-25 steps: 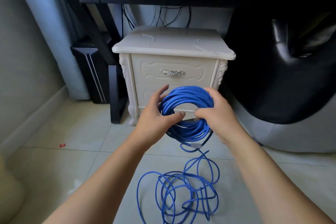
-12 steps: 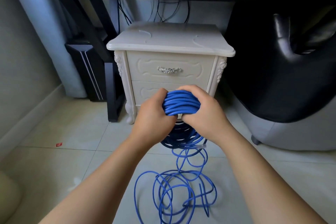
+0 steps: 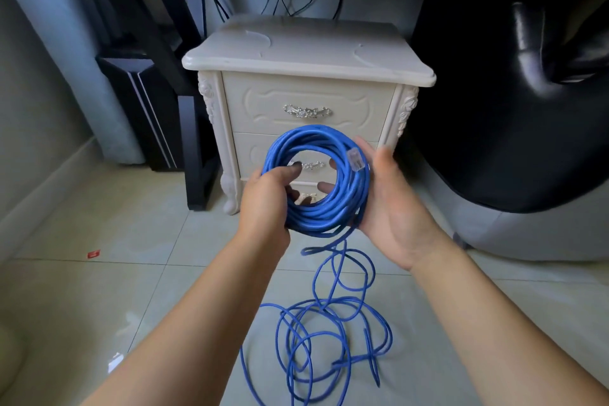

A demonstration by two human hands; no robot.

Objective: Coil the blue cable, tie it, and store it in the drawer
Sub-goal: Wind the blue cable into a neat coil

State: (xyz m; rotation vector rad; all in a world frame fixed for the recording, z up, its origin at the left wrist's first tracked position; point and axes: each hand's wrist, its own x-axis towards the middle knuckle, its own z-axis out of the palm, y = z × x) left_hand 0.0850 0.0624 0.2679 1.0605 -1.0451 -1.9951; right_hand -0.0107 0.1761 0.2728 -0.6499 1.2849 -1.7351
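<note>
My left grip (image 3: pixel 263 204) curls round the blue cable coil (image 3: pixel 313 135), held before the nightstand (image 3: pixel 306 53). My right grip (image 3: pixel 392 208) cups its right side, fingers flat. I'd feed the floor slack (image 3: pixel 333 300) up evenly — loops matched, RJ45 plug (image 3: pixel 355 160) tucked.

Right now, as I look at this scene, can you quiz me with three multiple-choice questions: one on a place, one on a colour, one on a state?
1. Where does the uncoiled part of the blue cable lie?
A. on the nightstand
B. on the floor
C. in a drawer

2. What colour is the nightstand?
A. black
B. red
C. cream-white

3. How is the top drawer?
A. shut
B. half open
C. pulled right out

Answers:
1 B, loose loops sprawl on the tiles.
2 C, its top and fronts are pale cream.
3 A, its front sits flush in the frame.
</note>
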